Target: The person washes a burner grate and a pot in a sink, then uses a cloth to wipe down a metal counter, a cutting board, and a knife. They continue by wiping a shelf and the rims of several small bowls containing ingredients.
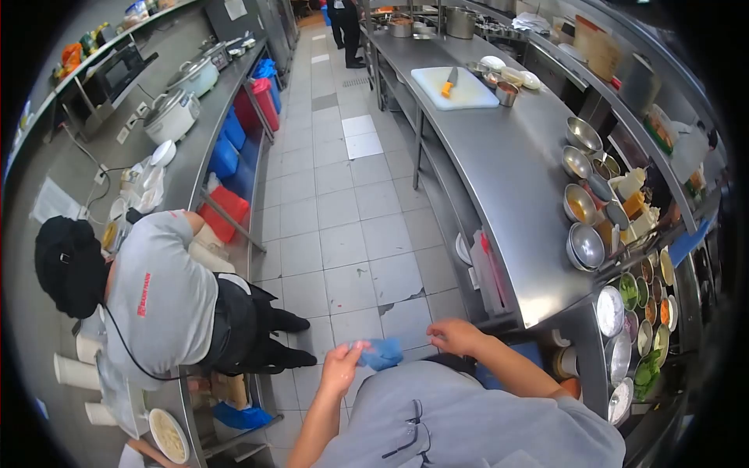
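The left hand pinches a blue glove; the right hand, loosely open beside it, could let it drop to the cracked floor.

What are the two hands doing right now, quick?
Left hand: closed on a blue crumpled glove.
Right hand: fingers curled, apart from the glove, nothing seen in it; open or shut cannot be told.

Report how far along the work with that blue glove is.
Done: the left hand has a crumpled blue glove pinched in its fingers. In hand: the glove is held out in front of the body, above the tiled floor. Left: the right hand is bare and near the glove but apart from it; neither hand wears a glove. The cutting board with its knife lies untouched.
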Available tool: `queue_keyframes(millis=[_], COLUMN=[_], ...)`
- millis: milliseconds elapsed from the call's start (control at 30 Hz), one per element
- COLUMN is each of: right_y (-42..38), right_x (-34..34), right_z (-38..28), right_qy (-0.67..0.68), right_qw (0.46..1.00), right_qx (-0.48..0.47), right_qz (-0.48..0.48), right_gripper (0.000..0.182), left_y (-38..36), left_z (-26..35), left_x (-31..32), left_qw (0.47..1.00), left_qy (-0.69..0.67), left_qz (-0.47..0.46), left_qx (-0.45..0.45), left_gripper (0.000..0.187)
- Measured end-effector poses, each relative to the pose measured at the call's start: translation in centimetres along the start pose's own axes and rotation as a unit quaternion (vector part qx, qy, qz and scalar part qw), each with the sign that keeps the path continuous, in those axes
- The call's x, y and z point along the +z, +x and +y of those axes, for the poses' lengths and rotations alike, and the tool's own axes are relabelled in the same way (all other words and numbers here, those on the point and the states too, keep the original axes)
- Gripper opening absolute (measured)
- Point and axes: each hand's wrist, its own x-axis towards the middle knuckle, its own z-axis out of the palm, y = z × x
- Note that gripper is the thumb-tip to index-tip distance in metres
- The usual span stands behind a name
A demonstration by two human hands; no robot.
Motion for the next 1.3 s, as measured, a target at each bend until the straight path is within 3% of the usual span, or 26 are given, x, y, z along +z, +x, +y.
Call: queue_keyframes(millis=[33, 100, 167, 233, 300, 367, 400, 467, 500, 533, 567, 633, 700, 833, 900, 933, 967, 1033, 1067, 1100, 1167, 1233, 1300], right_y=[2.3, 6.7, 10.9, 15.1, 20.6, 26.2, 29.4, 34.9, 37.8, 39.3, 41.6, 46.2, 52.8, 60.8, 65.0, 67.2, 69.6, 74.1, 76.4, 79.6, 86.4, 90.1, 94.0], right_x=[-0.7, -2.2, -3.9, -5.3, -6.0, -6.3, -5.4, -5.6, -6.9, -11.5, -14.4, -18.7, -21.3, -28.0, -28.9, -29.1, -29.2, -28.8, -29.0, -28.5, -27.5, -32.4, -37.0], right_z=[-0.7, -2.0, -3.5, -4.2, -3.8, -2.6, 0.0, 5.7, 7.3, 4.8, 4.1, 4.6, 9.1, 4.0, 3.7, 3.7, 3.3, 2.1, 1.2, 2.6, 6.6, 3.8, 1.2], right_qy=[0.002, 0.006, 0.014, 0.013, 0.012, 0.117, 0.244, 0.163, 0.085, 0.042, 0.045, 0.089, 0.133, 0.195, 0.169, 0.180, 0.174, 0.101, 0.044, 0.040, -0.022, -0.045, -0.049], right_qw=[1.000, 1.000, 0.999, 0.995, 0.988, 0.992, 0.966, 0.985, 0.993, 0.987, 0.986, 0.995, 0.990, 0.981, 0.979, 0.976, 0.976, 0.963, 0.964, 0.969, 0.978, 0.992, 0.995], right_qx=[-0.006, -0.011, -0.046, -0.094, -0.153, -0.032, 0.037, -0.028, -0.084, -0.152, -0.161, 0.041, 0.030, 0.000, -0.117, -0.101, -0.105, -0.208, -0.252, -0.237, -0.187, -0.076, 0.039], right_qz=[-0.005, -0.012, -0.014, -0.017, -0.032, -0.043, -0.073, -0.055, -0.017, -0.004, -0.013, -0.014, -0.032, -0.003, -0.009, -0.076, -0.082, -0.135, -0.074, -0.059, -0.092, -0.089, -0.080], right_gripper=[0.024, 0.026, 0.029, 0.030, 0.032, 0.037, 0.039, 0.038, 0.037, 0.031, 0.031, 0.026, 0.031, 0.047, 0.062, 0.066, 0.066, 0.066, 0.060, 0.060, 0.043, 0.036, 0.030], left_y=[2.7, 8.2, 10.4, 14.6, 17.7, 21.0, 22.9, 27.2, 29.9, 32.5, 34.9, 39.0, 42.9, 49.5, 53.7, 56.1, 58.4, 63.2, 65.7, 68.0, 72.3, 77.2, 81.4], left_z=[1.1, 4.1, 11.8, 14.2, 18.8, 23.2, 24.8, 28.1, 29.6, 30.6, 31.4, 33.0, 34.5, 36.6, 37.5, 38.1, 38.8, 40.3, 41.3, 42.4, 45.1, 47.9, 51.8], left_x=[-0.3, -0.7, 1.0, 1.5, 2.3, 1.9, 1.2, 0.3, -0.3, -1.2, -1.9, -2.7, -3.8, -4.6, -4.6, -4.7, -5.1, -6.3, -6.8, -7.4, -9.7, -12.1, -14.2], left_qw=[1.000, 0.988, 0.982, 0.980, 0.973, 0.944, 0.949, 0.892, 0.895, 0.913, 0.928, 0.936, 0.942, 0.932, 0.935, 0.930, 0.923, 0.914, 0.904, 0.901, 0.902, 0.891, 0.918], left_qy=[-0.004, 0.142, 0.153, 0.081, -0.048, -0.159, -0.166, -0.279, -0.282, -0.251, -0.217, -0.237, -0.256, -0.288, -0.283, -0.301, -0.317, -0.337, -0.352, -0.351, -0.329, -0.328, -0.281], left_qz=[-0.003, -0.063, -0.109, -0.176, -0.225, -0.289, -0.267, -0.340, -0.325, -0.283, -0.240, -0.192, -0.145, -0.122, -0.100, -0.119, -0.142, -0.160, -0.189, -0.210, -0.224, -0.249, -0.211], left_qx=[-0.006, 0.014, -0.015, 0.042, 0.028, 0.020, 0.026, 0.107, 0.116, 0.152, 0.183, 0.174, 0.163, 0.182, 0.188, 0.177, 0.166, 0.163, 0.151, 0.146, 0.167, 0.190, 0.184], left_gripper=[0.032, 0.033, 0.034, 0.037, 0.036, 0.036, 0.036, 0.035, 0.035, 0.034, 0.034, 0.034, 0.034, 0.034, 0.034, 0.035, 0.035, 0.036, 0.036, 0.036, 0.037, 0.036, 0.036])
